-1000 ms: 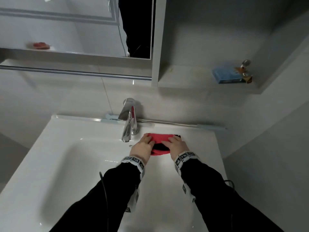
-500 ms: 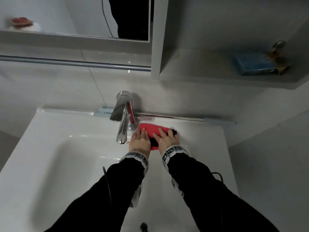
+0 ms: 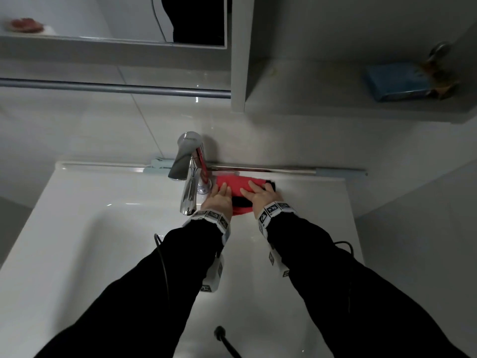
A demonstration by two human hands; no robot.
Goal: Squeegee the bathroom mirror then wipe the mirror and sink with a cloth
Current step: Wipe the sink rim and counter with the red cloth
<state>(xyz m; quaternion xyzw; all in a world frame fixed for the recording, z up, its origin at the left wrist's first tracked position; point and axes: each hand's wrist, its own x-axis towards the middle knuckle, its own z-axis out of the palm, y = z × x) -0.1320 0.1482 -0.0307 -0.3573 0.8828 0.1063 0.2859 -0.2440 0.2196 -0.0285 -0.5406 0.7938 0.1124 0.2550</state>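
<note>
Head view: cloth (image 3: 233, 186), red with a dark edge, is lying on the back ledge of the sink (image 3: 85, 228) just right of the tap (image 3: 189, 174), having been pushed up from nearer the basin edge a second ago. Left hand (image 3: 218, 201) and right hand (image 3: 260, 197) are pressing it flat side by side, each grip released, fingers straight on the fabric rather than curled round it. Judging by this, the sink-wiping stage is proceeding along the ledge toward the squeegee (image 3: 258, 169) resting against the wall, while the mirror (image 3: 116, 16) above is going untouched.
</note>
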